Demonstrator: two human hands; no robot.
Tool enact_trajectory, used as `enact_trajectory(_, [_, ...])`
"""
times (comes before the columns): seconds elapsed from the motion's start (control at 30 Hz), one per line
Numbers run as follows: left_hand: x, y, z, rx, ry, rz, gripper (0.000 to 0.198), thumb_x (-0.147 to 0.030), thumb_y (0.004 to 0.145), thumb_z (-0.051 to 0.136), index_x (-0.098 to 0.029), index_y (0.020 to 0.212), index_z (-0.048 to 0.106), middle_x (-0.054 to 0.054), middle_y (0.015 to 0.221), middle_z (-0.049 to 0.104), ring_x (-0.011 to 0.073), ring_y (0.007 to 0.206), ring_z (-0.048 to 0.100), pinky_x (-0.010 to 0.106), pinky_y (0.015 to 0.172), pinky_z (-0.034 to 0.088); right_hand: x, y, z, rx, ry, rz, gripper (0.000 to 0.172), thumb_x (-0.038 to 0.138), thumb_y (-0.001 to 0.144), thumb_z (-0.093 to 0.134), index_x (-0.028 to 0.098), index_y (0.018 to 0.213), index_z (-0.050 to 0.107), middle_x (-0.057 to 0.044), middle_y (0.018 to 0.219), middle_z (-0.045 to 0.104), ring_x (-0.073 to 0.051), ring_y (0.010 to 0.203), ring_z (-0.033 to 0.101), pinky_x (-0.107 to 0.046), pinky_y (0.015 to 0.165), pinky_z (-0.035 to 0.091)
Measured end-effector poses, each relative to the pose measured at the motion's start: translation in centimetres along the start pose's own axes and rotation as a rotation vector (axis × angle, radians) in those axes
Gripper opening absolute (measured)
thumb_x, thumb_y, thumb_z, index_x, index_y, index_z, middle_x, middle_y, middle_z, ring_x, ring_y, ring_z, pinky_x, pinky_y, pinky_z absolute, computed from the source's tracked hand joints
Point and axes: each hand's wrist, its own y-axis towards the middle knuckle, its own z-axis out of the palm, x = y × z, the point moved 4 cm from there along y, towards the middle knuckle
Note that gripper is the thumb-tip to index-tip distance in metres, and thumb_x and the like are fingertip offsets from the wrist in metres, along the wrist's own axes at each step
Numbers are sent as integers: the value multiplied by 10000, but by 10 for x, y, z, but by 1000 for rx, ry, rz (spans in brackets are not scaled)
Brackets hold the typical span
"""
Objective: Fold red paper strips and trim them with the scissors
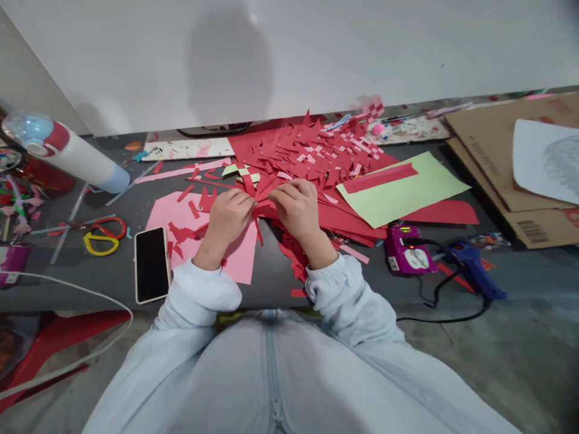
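Observation:
My left hand (231,218) and my right hand (295,206) are close together above the table, fingertips pinched on thin red paper strips (259,191) that fan out between them. Exactly how the strips cross is hidden by my fingers. Under my left hand lies a pink paper sheet (242,262) with small red cut-outs on it. Just beyond my hands sits a woven piece of pale green and red paper (242,173). A large heap of red paper pieces (289,147), some checked with pink, spreads behind my right hand.
On the left are a phone (151,265), scissors (102,235) and a white bottle (67,150). To the right lie a green paper sheet (393,199), a purple box (407,250), a blue glue gun (474,271) and cardboard (493,144). A white wall (362,54) rises behind.

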Motion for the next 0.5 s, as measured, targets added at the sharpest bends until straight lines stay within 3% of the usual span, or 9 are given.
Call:
enact_trajectory(0.33, [11, 0, -7, -32, -20, -85, 329, -298, 977, 425, -203, 839, 709, 63, 851, 736, 218, 848, 631, 366, 741, 469, -27, -1, -13, -188, -43, 263, 249, 285, 963, 448, 227, 873, 673, -72, 944, 705, -250, 960, 477, -420, 902, 338])
enact_trajectory(0.5, [23, -1, -12, -25, -11, -122, 350, -331, 977, 426, -190, 836, 714, 72, 866, 743, 221, 839, 629, 367, 777, 470, -44, -1, -15, -198, -71, 367, 247, 291, 959, 429, 208, 896, 653, -92, 952, 674, -256, 949, 480, -430, 911, 341])
